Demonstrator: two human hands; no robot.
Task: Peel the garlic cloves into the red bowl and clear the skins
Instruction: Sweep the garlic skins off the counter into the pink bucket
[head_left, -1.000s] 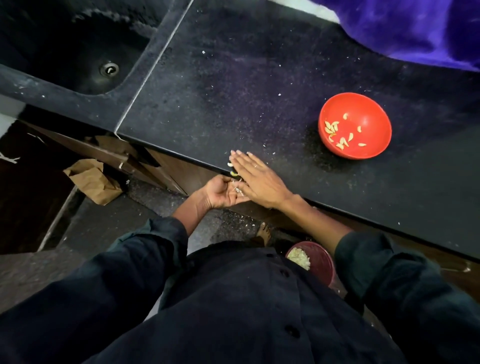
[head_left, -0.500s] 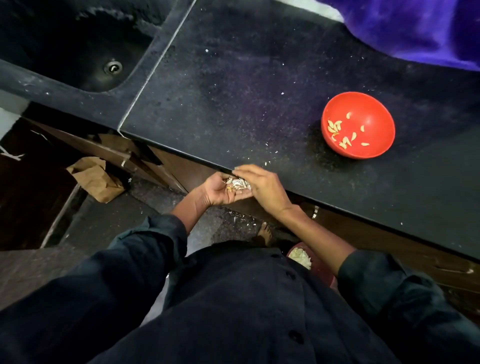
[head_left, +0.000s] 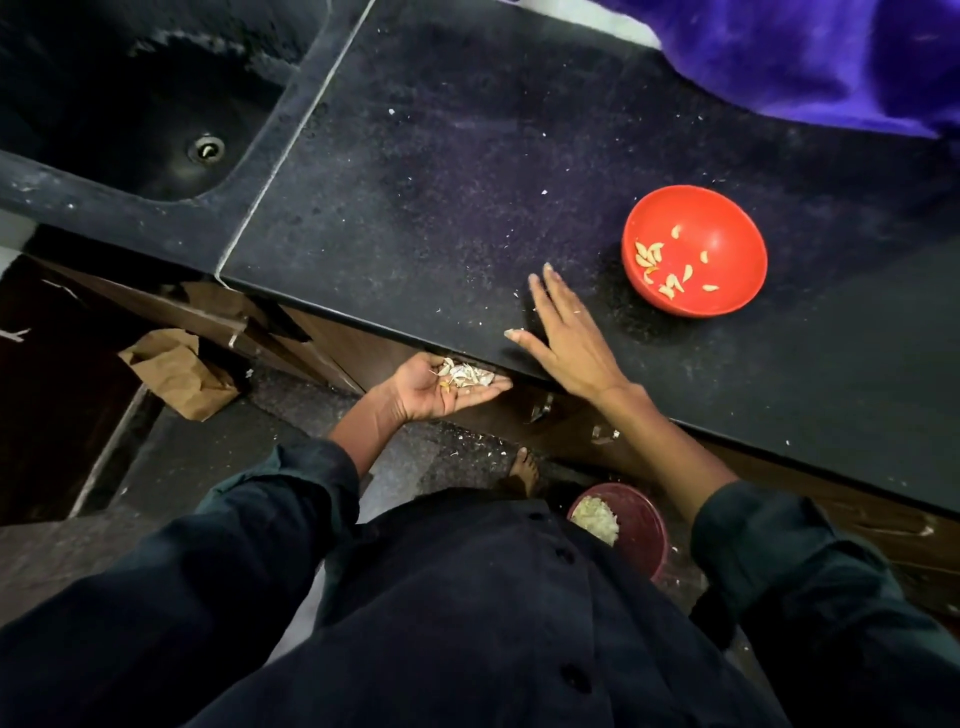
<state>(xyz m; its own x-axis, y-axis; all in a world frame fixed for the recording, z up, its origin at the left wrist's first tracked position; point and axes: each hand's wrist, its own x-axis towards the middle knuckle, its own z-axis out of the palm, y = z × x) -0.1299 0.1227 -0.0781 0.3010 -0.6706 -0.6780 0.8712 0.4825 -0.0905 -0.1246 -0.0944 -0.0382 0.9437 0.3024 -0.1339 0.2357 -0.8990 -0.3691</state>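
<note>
The red bowl (head_left: 722, 213) stands on the black counter (head_left: 415, 182) at the right, with several peeled garlic cloves (head_left: 670, 270) inside. My left hand (head_left: 441, 389) is cupped palm up just below the counter's front edge and carries a small heap of garlic skins (head_left: 462, 373). My right hand (head_left: 566, 338) lies flat on the counter near the edge, fingers straight and spread, left of the bowl. A skin scrap (head_left: 511, 332) sits at its thumb tip. Small white flecks dot the counter.
A black sink (head_left: 130, 104) is set into the counter at the far left. Purple cloth (head_left: 810, 57) covers the back right. On the floor stand a dark red bin (head_left: 641, 535) holding skins and a brown paper bag (head_left: 176, 374). My foot shows by the bin.
My right hand left the cupped left palm and went back onto the counter to the right, fingers spread flat. The left hand stays below the edge with more skins in it.
</note>
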